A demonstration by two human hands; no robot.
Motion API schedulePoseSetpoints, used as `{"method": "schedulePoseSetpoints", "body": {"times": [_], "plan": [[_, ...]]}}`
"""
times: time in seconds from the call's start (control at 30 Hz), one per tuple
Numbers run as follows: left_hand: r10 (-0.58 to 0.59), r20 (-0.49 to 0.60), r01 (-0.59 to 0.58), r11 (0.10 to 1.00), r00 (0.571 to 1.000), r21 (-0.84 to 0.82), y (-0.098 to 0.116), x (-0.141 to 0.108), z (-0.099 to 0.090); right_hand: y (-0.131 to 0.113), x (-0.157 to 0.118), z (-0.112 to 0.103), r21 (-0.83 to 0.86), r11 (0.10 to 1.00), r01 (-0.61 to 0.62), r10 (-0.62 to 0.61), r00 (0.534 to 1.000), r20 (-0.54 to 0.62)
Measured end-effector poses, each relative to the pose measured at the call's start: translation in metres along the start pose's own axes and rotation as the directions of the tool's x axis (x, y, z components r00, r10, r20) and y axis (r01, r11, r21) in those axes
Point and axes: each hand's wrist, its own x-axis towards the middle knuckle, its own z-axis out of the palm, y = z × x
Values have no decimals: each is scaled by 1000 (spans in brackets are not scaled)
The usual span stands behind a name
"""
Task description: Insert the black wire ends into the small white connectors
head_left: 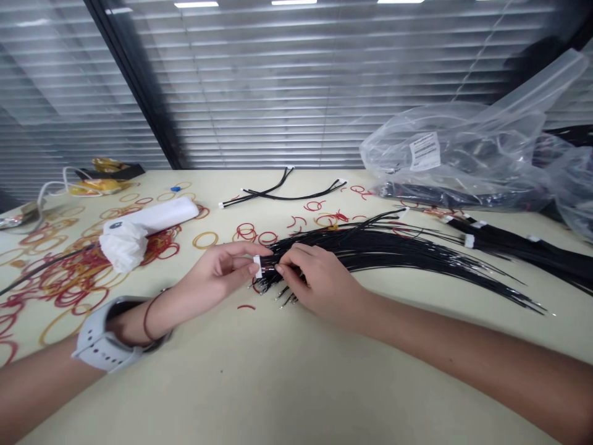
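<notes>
- The white connector is at the centre of the frame, at the left end of the black wires, above the desk.
- The left hand has its grip closed in a pinch, thumb and index finger on the connector.
- The right hand has its fingertips pressed together near the wire ends, beside the connector; which wire they pinch (if only one) I cannot tell.
- The connector should be light, stiff and small, so it is best to take it by its sides.
- The wires look light, bendable and rather slippery; I would hold each one close behind its metal tip, because this thin tip could bend.
- Counted: one connector between the hands, two loose cables at upper centre, one white power bank at left, one blue piece at upper left, one watch at lower left.
- The wires and the rubber bands are too many and too tangled for an exact count.
</notes>
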Motion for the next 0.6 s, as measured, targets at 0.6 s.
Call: {"method": "schedulePoseSetpoints", "body": {"times": [0.6], "plan": [[-22,-23,22,999,999,-24,-1,0,1,2,0,2,-46,998,45,-42,998,54]]}}
